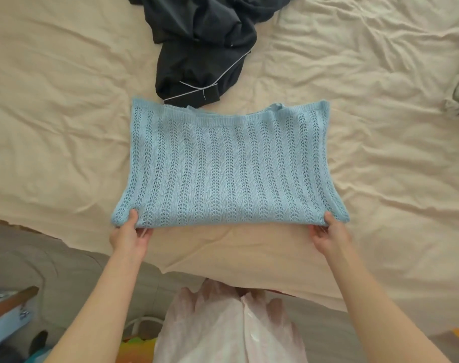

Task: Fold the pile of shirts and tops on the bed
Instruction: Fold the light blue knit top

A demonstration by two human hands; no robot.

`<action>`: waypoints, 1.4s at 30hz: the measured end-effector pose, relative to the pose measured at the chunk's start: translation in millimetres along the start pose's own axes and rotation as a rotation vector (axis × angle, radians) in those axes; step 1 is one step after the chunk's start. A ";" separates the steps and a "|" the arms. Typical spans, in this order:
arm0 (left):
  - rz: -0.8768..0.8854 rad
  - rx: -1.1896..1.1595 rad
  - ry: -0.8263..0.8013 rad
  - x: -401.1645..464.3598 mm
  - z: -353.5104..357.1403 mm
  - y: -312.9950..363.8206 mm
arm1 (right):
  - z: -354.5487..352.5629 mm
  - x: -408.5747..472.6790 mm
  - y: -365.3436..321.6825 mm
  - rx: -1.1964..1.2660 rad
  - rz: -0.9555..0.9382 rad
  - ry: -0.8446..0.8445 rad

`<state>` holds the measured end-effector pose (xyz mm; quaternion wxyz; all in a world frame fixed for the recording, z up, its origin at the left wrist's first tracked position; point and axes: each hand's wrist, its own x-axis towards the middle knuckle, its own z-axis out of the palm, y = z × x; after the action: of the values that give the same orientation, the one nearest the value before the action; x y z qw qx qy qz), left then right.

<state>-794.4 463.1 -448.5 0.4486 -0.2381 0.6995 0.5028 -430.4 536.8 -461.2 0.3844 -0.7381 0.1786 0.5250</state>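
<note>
Light-blue open-knit top (231, 163) lies centre frame; my left hand (130, 235) and right hand (328, 235) pinch its lower corners. I should lift both evenly, folding toward the ribbed upper edge.

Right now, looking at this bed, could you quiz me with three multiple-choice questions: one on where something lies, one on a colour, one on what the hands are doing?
1. Where is the dark garment?
A. Beyond the knit top, touching its far edge
B. Under the knit top
C. In the left hand

2. What colour is the knit top?
A. Red
B. Light blue
C. Black

3. What are the left hand and right hand doing?
A. Hanging idle
B. Each pinching a near corner of the top
C. Both holding the dark garment

Answers: 1 A, it lies crumpled past the top; 2 B, pale blue openwork knit; 3 B, thumbs lie on the near corners.
</note>
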 end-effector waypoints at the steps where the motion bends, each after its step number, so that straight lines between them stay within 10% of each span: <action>1: -0.005 -0.004 0.005 -1.3 -2.4 -0.3 | -1.1 1.2 -0.4 -0.002 -0.021 0.007; 6: 0.105 0.021 -0.012 -14.6 9.5 0.1 | -3.3 -15.4 11.3 -0.689 -0.672 0.354; 9: 0.244 0.039 -0.003 -38.7 24.4 -3.0 | -10.3 -24.9 37.6 -1.186 -1.425 0.062; 11: 0.358 0.076 -0.002 -53.6 33.4 -7.3 | -5.9 -28.1 64.4 -1.425 -1.603 -0.240; 16: 0.708 0.334 -0.088 -96.9 68.9 -21.5 | 12.4 -36.2 95.9 -1.752 -1.283 -0.677; 21: 1.136 0.659 -0.406 -156.7 129.4 -68.5 | 7.9 -61.2 33.9 -0.577 -0.360 -0.642; 25: 1.352 1.167 -0.827 -162.8 154.3 -140.9 | -25.0 -38.4 -29.8 -0.099 -0.143 -0.550; 28: 1.465 1.537 -0.930 -145.2 146.0 -175.8 | -37.0 -21.4 -44.3 -0.165 -0.140 -0.553; 35: 1.435 1.801 -0.445 -86.9 99.5 -139.0 | -14.5 7.7 -40.9 -0.546 -0.262 -0.351; 42: 1.481 1.634 -0.578 -78.9 105.8 -133.2 | 26.9 8.8 -52.4 -1.405 -1.489 -0.098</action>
<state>-610.7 500.1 -455.0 0.2068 0.7213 0.6569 0.0743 -409.1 592.0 -453.5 0.1006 -0.6977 -0.6889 0.1688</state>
